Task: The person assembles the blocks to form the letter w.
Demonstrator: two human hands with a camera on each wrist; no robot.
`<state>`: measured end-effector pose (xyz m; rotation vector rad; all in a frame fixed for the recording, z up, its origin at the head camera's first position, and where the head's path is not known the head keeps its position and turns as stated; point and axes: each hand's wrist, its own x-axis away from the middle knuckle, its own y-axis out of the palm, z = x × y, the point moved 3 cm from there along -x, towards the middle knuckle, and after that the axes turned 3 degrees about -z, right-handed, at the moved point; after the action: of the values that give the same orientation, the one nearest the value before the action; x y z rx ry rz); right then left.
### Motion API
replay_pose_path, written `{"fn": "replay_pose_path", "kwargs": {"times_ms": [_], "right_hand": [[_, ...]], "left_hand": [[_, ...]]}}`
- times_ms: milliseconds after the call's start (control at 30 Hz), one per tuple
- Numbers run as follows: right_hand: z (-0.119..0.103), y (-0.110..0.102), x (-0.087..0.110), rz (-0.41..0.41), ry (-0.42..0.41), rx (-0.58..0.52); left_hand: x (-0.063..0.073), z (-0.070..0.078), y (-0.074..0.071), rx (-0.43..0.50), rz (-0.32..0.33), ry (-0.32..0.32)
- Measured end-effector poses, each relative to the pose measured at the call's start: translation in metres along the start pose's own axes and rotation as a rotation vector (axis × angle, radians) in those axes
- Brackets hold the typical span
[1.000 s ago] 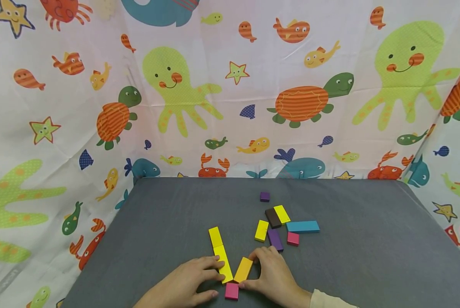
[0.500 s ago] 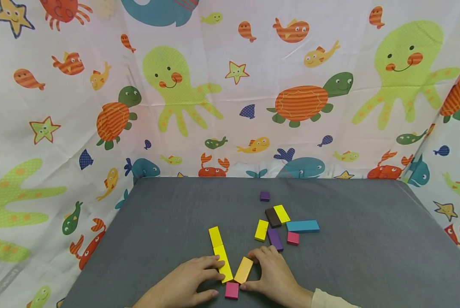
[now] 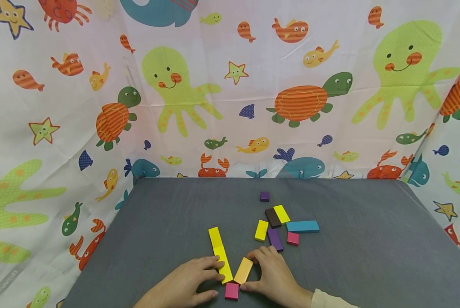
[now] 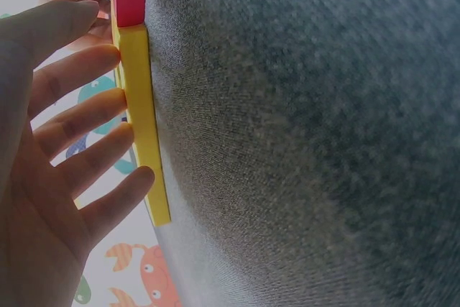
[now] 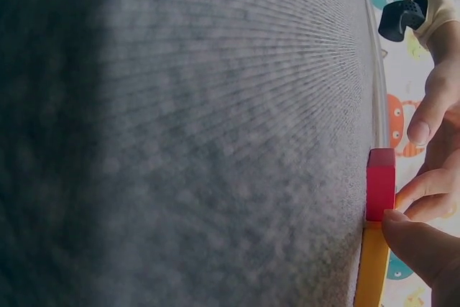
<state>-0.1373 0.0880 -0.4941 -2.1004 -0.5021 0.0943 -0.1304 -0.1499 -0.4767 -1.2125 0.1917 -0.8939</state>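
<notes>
- The orange block [image 3: 243, 270] lies slanted on the surface [image 3: 168, 222], its near end against the pink block [image 3: 231, 291].
- The right hand [image 3: 274, 273] arches beside it, thumb and fingers pinching its ends.
- The left hand [image 3: 187, 278] lies palm inward, fingers extended, tips touching the yellow block [image 3: 226, 270].

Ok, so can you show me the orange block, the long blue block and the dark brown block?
Orange block [image 3: 243, 270]: head view, middle of its top.
Long blue block [image 3: 302, 226]: head view, middle of its top.
Dark brown block [image 3: 273, 217]: head view, middle of its top.
</notes>
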Motion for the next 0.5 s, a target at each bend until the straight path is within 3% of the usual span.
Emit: {"fn": "replay_pose_path", "kwargs": {"times_ms": [500], "right_hand": [[0.0028,-0.0052,-0.0006,-0.005,-0.003,-0.061]], "left_hand": [[0.0001,-0.0016,0.0002,-0.001,0.006,-0.007]]}}
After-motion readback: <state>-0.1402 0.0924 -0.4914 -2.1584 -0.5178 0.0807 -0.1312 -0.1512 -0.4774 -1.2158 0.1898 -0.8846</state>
